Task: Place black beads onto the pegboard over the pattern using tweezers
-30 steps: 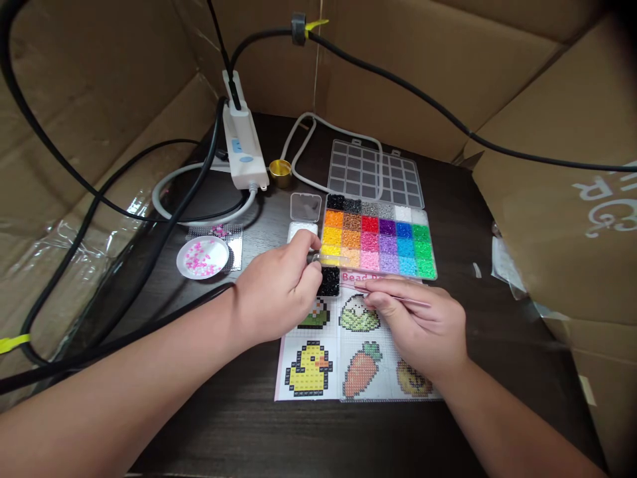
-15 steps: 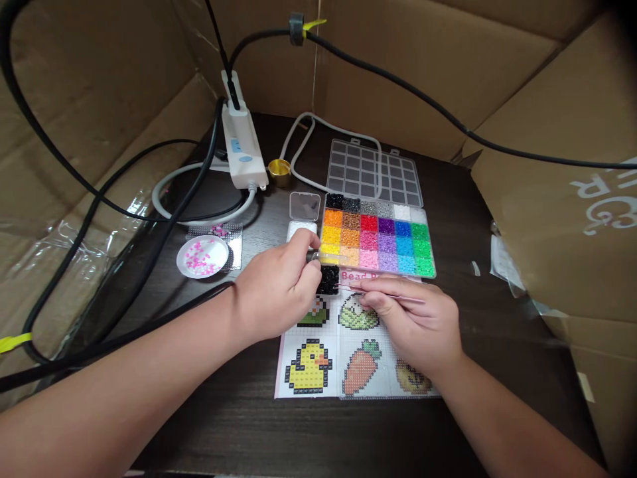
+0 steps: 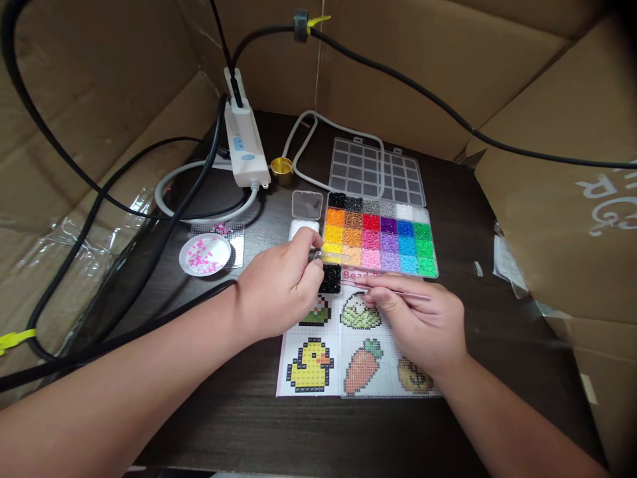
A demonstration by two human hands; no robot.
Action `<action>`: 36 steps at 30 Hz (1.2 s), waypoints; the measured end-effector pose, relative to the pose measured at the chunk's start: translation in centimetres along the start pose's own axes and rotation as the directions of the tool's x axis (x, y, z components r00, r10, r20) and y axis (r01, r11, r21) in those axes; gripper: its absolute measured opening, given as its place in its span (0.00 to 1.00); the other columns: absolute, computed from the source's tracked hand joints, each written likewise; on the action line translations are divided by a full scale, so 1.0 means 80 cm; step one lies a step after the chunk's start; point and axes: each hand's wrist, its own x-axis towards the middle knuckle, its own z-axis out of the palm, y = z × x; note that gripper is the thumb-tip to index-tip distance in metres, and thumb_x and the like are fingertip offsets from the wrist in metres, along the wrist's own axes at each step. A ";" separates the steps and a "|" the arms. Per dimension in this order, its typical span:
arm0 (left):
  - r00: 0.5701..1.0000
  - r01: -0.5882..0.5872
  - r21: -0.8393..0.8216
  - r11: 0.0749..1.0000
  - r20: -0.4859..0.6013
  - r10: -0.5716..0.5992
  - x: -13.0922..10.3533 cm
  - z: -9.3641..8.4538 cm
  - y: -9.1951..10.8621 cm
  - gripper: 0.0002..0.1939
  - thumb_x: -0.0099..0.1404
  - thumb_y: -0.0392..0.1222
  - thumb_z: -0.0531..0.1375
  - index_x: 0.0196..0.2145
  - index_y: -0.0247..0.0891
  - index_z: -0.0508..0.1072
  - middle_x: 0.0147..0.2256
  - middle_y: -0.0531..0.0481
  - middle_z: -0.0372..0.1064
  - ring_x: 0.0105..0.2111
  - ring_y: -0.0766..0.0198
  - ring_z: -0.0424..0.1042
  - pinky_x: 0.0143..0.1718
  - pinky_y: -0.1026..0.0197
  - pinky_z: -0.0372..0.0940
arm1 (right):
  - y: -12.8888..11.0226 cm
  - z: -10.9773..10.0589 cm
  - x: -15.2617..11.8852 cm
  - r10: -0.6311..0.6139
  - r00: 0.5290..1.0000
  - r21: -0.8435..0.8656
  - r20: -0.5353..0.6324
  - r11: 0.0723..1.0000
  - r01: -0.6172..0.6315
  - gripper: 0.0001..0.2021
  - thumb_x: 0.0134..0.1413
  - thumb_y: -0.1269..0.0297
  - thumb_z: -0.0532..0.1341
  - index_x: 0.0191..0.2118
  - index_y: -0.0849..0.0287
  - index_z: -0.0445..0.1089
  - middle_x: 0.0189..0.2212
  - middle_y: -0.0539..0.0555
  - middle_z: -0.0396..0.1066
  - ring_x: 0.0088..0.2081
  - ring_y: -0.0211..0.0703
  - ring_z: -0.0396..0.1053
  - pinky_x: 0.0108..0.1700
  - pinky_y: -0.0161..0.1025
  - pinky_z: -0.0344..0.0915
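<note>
My left hand (image 3: pixel 286 282) is closed, thumb and forefinger pinching the clear lid of a small plastic box of black beads (image 3: pixel 330 279). In my right hand (image 3: pixel 423 318) is a pair of pink tweezers (image 3: pixel 398 291), their tips at the right edge of that box. Whether a bead sits between the tips is too small to tell. Both hands are over a bead pattern book (image 3: pixel 311 365) with a yellow duck and a carrot (image 3: pixel 361 366) printed on it. Just behind stands a compartment box of coloured beads (image 3: pixel 388 226), its lid (image 3: pixel 377 169) laid back.
A small box of white beads (image 3: pixel 304 230) is behind my left hand. Farther left, a white dish (image 3: pixel 204 255) of pink and white beads rests on a clear pegboard (image 3: pixel 235 249). A power strip (image 3: pixel 246 149), a gold cup (image 3: pixel 282 170) and black cables (image 3: pixel 189 196) lie around; cardboard walls (image 3: pixel 398 40) enclose the table.
My right hand and the tweezers have shifted very slightly right, the tips drawing back to the edge of the black bead box. My left hand keeps its hold; the view has moved a little.
</note>
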 end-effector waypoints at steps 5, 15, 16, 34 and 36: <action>1.000 0.009 -0.013 1.000 0.002 -0.008 0.000 0.000 0.000 0.14 0.68 0.42 0.44 0.47 0.38 0.61 0.32 0.48 0.71 0.31 0.57 0.70 0.32 0.56 0.58 | 0.000 0.001 -0.002 0.015 1.000 0.019 0.001 1.000 -0.015 0.07 0.54 0.71 0.65 0.37 0.54 0.79 0.31 0.50 0.81 0.28 0.39 0.77 0.34 0.38 0.79; 1.000 0.002 -0.009 1.000 -0.004 -0.002 0.000 0.001 -0.002 0.14 0.68 0.42 0.45 0.48 0.38 0.61 0.32 0.48 0.71 0.30 0.58 0.69 0.32 0.57 0.57 | 0.002 0.004 -0.002 0.012 1.000 0.060 0.016 0.998 -0.013 0.08 0.53 0.72 0.65 0.38 0.55 0.79 0.31 0.50 0.81 0.28 0.39 0.77 0.33 0.36 0.78; 1.000 0.002 -0.010 1.000 -0.004 -0.002 0.000 0.001 -0.001 0.14 0.68 0.42 0.45 0.48 0.37 0.61 0.32 0.48 0.71 0.29 0.58 0.69 0.31 0.57 0.56 | 0.002 0.004 -0.002 0.017 1.000 0.065 0.019 0.998 -0.019 0.08 0.53 0.72 0.65 0.38 0.55 0.79 0.31 0.50 0.81 0.28 0.39 0.77 0.33 0.36 0.78; 1.000 0.027 -0.012 1.000 -0.003 -0.027 0.000 0.000 0.001 0.13 0.67 0.42 0.45 0.46 0.39 0.61 0.30 0.50 0.69 0.29 0.58 0.68 0.31 0.57 0.55 | 0.004 0.005 -0.004 0.093 0.996 0.153 0.014 0.984 -0.094 0.08 0.54 0.72 0.65 0.38 0.53 0.79 0.26 0.46 0.78 0.26 0.33 0.75 0.30 0.30 0.74; 0.999 0.032 -0.013 0.999 0.000 -0.032 0.000 0.000 0.001 0.13 0.67 0.43 0.45 0.46 0.39 0.61 0.30 0.50 0.69 0.29 0.58 0.68 0.32 0.57 0.55 | 0.003 0.003 -0.003 0.109 0.994 0.157 0.015 0.981 -0.110 0.08 0.54 0.72 0.65 0.38 0.52 0.79 0.25 0.46 0.78 0.26 0.33 0.74 0.31 0.30 0.74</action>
